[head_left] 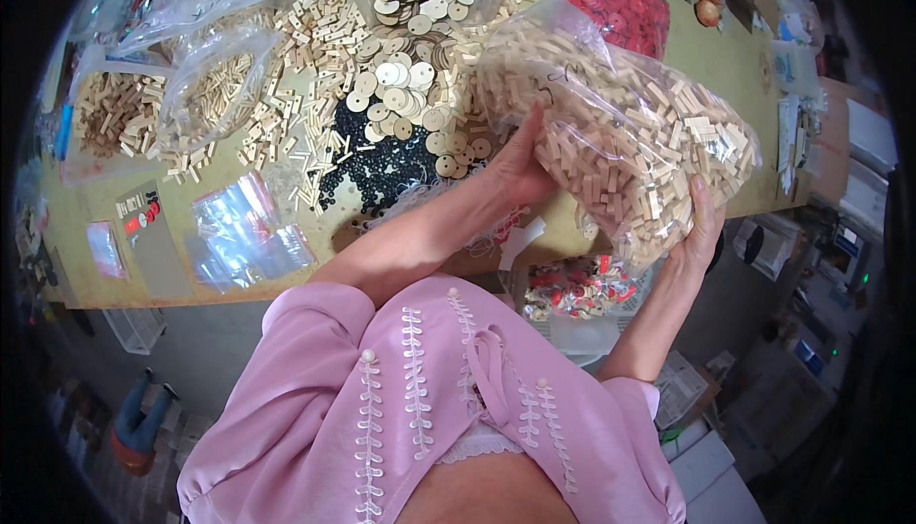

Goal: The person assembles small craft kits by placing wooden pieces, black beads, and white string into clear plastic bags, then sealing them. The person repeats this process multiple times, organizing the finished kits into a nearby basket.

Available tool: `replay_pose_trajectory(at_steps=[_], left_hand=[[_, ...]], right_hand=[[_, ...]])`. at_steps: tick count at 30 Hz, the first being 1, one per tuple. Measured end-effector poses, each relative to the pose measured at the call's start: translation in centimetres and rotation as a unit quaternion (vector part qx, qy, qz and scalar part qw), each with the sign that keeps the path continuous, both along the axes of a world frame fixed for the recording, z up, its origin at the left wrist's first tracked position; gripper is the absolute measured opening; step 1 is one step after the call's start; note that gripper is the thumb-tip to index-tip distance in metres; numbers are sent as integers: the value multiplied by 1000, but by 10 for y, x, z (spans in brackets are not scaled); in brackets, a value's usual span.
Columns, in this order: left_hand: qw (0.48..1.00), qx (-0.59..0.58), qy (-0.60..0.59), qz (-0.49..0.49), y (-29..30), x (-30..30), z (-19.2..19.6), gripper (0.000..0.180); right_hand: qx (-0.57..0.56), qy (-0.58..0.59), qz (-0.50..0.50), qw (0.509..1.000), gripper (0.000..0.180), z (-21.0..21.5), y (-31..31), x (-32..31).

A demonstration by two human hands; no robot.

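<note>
A large transparent plastic bag of small wooden blocks (630,133) is held tilted over the table's right part. My left hand (525,161) grips its left side, thumb up against the plastic. My right hand (701,233) supports its lower right side, fingers pressed to the film. Just left of the bag lie loose round wooden discs (405,85) with centre holes. Small black beads (382,161) spread below them, and a tangle of white string (429,201) lies close to my left forearm. Part of the table under the bag is hidden.
Wooden pieces with holes (277,128) and thin sticks lie loose at left, beside open bags of wooden bits (119,109). Small zip bags (248,238) rest near the table's front edge. A bag of red discs (625,4) stands behind. Below the edge is a container of filled packets (577,290).
</note>
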State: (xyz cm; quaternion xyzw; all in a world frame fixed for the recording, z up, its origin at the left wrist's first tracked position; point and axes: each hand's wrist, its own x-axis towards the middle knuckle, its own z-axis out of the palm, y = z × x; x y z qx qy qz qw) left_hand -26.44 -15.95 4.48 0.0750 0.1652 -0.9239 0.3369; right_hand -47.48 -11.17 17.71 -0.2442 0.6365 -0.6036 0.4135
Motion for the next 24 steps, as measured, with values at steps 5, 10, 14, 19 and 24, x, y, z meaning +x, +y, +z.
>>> replay_pose_trajectory(at_steps=[5, 10, 14, 19, 24], left_hand=[[998, 10, 59, 14, -16, -6, -4, 117], [997, -16, 71, 5, -23, -6, 5, 118], [999, -21, 30, 1, -22, -13, -7, 111], [998, -20, -41, 36, -39, -23, -23, 93], [999, 35, 29, -1, -56, -24, -42, 76]], right_hand=[[-7, 46, -4, 999, 64, 7, -17, 9], [-15, 53, 19, 998, 65, 15, -21, 3], [-22, 17, 32, 999, 61, 11, -17, -3], [-24, 2, -11, 1000, 62, -42, -15, -25], [-47, -62, -3, 997, 67, -56, -4, -36]])
